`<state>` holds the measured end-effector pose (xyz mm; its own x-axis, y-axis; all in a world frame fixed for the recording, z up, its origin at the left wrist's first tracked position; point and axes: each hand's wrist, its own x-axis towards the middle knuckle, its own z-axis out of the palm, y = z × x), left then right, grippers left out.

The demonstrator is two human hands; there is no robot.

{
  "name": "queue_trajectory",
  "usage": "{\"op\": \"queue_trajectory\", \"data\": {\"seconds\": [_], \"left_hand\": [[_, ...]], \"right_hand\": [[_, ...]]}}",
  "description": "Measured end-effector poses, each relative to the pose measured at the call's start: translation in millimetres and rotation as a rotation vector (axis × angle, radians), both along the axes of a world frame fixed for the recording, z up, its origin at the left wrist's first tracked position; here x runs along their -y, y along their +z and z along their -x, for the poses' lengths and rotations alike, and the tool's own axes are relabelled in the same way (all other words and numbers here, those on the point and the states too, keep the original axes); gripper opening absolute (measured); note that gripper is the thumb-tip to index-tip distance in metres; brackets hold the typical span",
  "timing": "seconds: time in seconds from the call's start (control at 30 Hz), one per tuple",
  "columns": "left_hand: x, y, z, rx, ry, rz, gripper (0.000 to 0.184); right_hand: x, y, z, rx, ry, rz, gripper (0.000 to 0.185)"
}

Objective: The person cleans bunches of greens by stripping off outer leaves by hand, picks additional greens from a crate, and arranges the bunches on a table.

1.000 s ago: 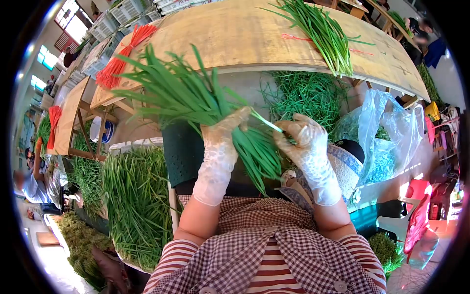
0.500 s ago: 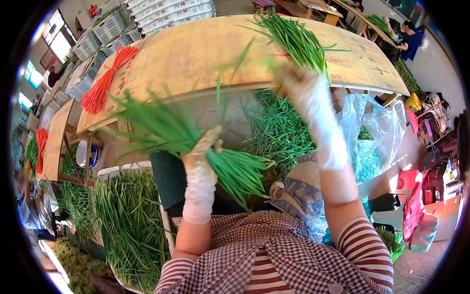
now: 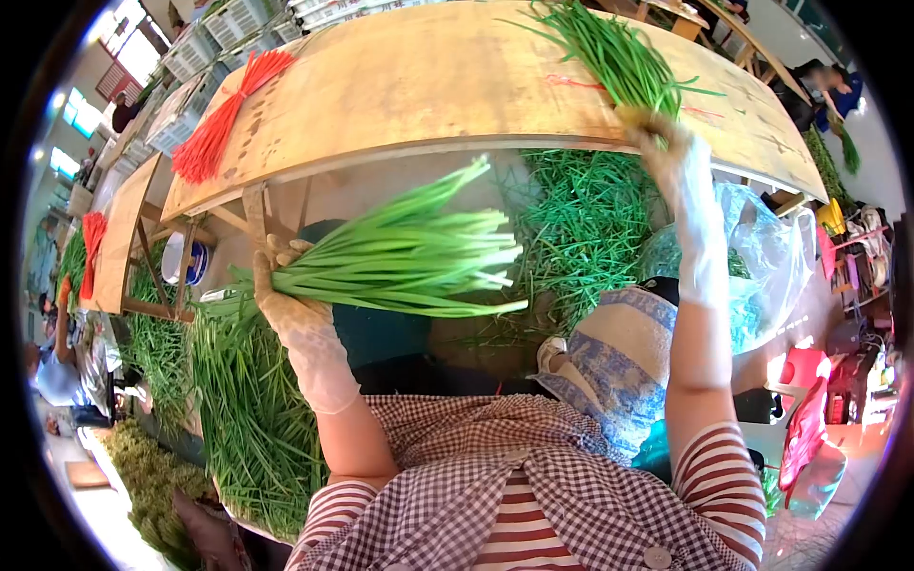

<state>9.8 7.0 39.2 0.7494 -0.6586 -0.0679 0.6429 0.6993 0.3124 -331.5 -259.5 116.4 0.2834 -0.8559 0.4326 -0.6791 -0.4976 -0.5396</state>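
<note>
My left hand (image 3: 297, 319), in a pale, stained glove, is closed around a bunch of garlic chives (image 3: 409, 257) above my lap. The bunch's pale cut ends point right, and its leaf tips trail left over a crate. At the table's near edge my gloved right hand (image 3: 672, 157) has curled fingers at the near end of a pile of garlic chives (image 3: 624, 62); motion blurs it a little. Beneath that pile lies a thin red tie (image 3: 576, 82), its ends showing on both sides.
The wooden table (image 3: 400, 86) spans the front, with a bundle of red ties (image 3: 233, 119) at its left. A heap of loose greens (image 3: 590, 238) lies under it, beside a clear plastic bag (image 3: 776, 276). Greens fill a crate (image 3: 252, 428) at my left. Other people work farther off.
My left hand has moved left and up with its bunch, whose cut ends now swing higher. The right hand has shifted right and is at the pile's near end. The view has tilted down slightly.
</note>
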Motion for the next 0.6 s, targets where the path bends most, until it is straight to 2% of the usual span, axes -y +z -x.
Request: {"op": "queue_trajectory", "data": {"seconds": [0.07,0.17,0.27,0.3,0.33,0.47,0.53,0.6], "left_hand": [[-2,-9,-6,-0.010,-0.040,0.056,0.030],[3,-17,-5,-0.045,-0.101,0.111,0.035],[9,-20,1,-0.080,-0.039,-0.055,0.035],[9,-29,-3,-0.079,-0.070,-0.003,0.035],[9,-35,-6,-0.078,-0.039,-0.039,0.035],[6,-51,-23,-0.045,0.033,-0.164,0.040],[7,-46,-21,-0.006,0.118,-0.315,0.043],[6,-49,-28,-0.021,0.119,-0.289,0.045]], "right_hand": [[-28,-42,-1,0.409,0.331,-0.510,0.035],[-76,-64,-21,0.551,0.532,-0.801,0.038],[-101,-85,-39,0.762,0.693,-1.018,0.029],[-112,-76,-45,0.687,0.579,-1.044,0.021],[-119,-86,-52,0.768,0.589,-0.992,0.018],[-137,-90,-55,0.580,0.646,-0.663,0.018],[-143,-91,-56,0.653,0.701,-0.635,0.018],[-140,-92,-55,0.570,0.712,-0.570,0.017]]}}
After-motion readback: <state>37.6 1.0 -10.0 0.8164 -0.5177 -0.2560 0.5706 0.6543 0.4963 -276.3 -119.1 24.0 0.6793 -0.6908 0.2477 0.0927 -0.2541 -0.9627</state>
